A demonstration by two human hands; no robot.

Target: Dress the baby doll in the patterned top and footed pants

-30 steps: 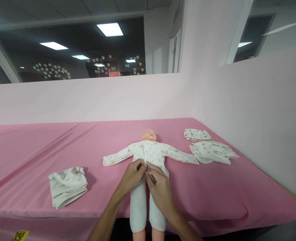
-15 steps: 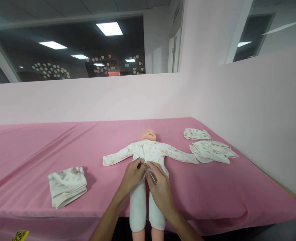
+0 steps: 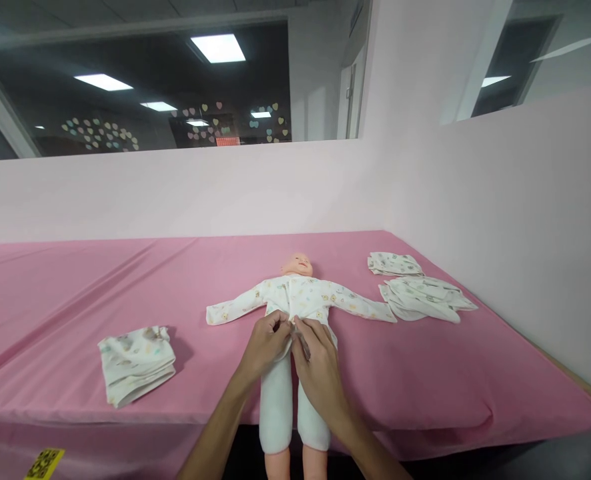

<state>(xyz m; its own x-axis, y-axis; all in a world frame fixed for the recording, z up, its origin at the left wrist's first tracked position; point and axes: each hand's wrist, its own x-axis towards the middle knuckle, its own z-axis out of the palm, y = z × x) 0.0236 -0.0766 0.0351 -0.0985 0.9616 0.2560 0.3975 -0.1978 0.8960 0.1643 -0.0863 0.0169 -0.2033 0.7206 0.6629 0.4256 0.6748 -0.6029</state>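
A baby doll (image 3: pixel 298 265) lies on its back with its arms spread and its legs toward me. It wears a white long-sleeved baby shirt (image 3: pixel 308 298) with a small colored print. My left hand (image 3: pixel 269 342) and my right hand (image 3: pixel 318 357) meet at the lower front of the shirt, over the doll's belly. Both have their fingers pinched on the shirt's front edges, close together. Whatever fastening lies between the fingertips is too small and covered to make out. The doll's white cloth legs (image 3: pixel 276 407) extend below my hands.
A pink sheet (image 3: pixel 400 387) covers the table. Folded printed baby clothes (image 3: pixel 138 367) lie at the left. At the right are a folded garment (image 3: pixel 394 264) and a loosely spread one (image 3: pixel 425 300), which touches the doll's sleeve end. A pale wall (image 3: pixel 175 197) stands behind.
The fingers of my right hand have closed in, and the cloth loop seen between them is mostly covered now. The camera has tilted slightly down. Doll and clothes lie as before.
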